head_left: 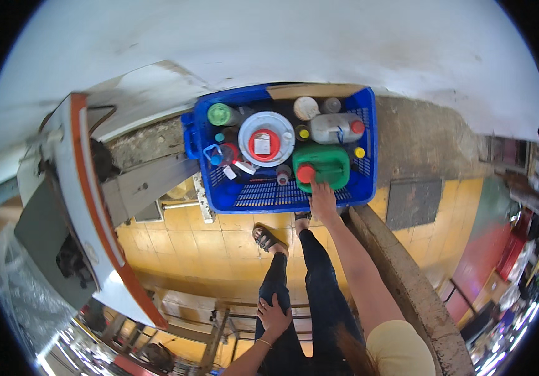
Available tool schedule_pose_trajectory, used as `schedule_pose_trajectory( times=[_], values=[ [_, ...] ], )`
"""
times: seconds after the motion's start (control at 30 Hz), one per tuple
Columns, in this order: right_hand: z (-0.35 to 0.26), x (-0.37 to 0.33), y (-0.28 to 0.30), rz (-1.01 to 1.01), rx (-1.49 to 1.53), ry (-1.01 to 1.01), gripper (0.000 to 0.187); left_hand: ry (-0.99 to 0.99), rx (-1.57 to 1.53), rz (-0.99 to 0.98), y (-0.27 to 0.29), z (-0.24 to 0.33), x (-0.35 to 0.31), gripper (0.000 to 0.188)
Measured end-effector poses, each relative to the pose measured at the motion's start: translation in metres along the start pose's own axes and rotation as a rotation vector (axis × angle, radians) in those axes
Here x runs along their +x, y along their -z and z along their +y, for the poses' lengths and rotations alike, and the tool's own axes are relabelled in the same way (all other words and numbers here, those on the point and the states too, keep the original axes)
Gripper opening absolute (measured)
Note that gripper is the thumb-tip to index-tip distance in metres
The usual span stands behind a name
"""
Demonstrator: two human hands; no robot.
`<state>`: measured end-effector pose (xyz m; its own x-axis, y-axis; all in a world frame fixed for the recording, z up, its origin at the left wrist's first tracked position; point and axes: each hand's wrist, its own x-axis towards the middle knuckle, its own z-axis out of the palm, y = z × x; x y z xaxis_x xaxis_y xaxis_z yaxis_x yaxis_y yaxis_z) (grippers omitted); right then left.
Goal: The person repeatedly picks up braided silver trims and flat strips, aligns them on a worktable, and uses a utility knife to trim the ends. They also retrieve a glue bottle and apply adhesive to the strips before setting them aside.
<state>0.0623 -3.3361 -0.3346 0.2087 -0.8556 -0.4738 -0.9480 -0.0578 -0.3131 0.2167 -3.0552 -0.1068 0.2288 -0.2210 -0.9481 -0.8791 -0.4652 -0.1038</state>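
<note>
A blue plastic crate full of bottles and tubs stands in front of me. My right hand reaches over its near edge, its fingers stretched against the near side of a green jug. The jug's red cap is just beside my fingertips. Left of it sits a round white tub with a red lid piece on top. My left hand lies with fingers spread on my left knee, holding nothing.
Also in the crate are a translucent jug with a red cap, a green-topped bottle and several small bottles. A stone ledge runs along my right. An orange-edged white panel stands at left. Yellow tiles cover the floor.
</note>
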Motion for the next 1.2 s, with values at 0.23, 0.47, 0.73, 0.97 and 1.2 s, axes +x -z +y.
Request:
schedule_pose_trajectory(
  times=[0.23, 0.47, 0.73, 0.97, 1.2],
  values=[
    [0.000, -0.058, 0.017, -0.346, -0.248, 0.256, 0.050, 0.102, -0.376, 0.108, -0.025, -0.024, 0.000, 0.068],
    [-0.024, -0.074, 0.046, -0.522, -0.266, 0.386, 0.028, -0.038, -0.659, 0.033, -0.041, -0.054, -0.001, 0.052],
    [-0.120, -0.065, 0.022, -0.569, -0.480, 0.577, 0.038, -0.338, -0.904, 0.301, -0.066, -0.118, -0.038, 0.043],
    [-0.295, -0.141, -0.071, -0.563, -0.362, 0.270, 0.034, -0.009, -1.060, 0.470, -0.133, -0.273, -0.100, 0.042],
    [-0.447, -0.282, -0.075, -0.724, -0.428, 0.842, 0.031, 0.634, -1.433, 0.363, -0.248, -0.351, -0.158, 0.048]
  ],
)
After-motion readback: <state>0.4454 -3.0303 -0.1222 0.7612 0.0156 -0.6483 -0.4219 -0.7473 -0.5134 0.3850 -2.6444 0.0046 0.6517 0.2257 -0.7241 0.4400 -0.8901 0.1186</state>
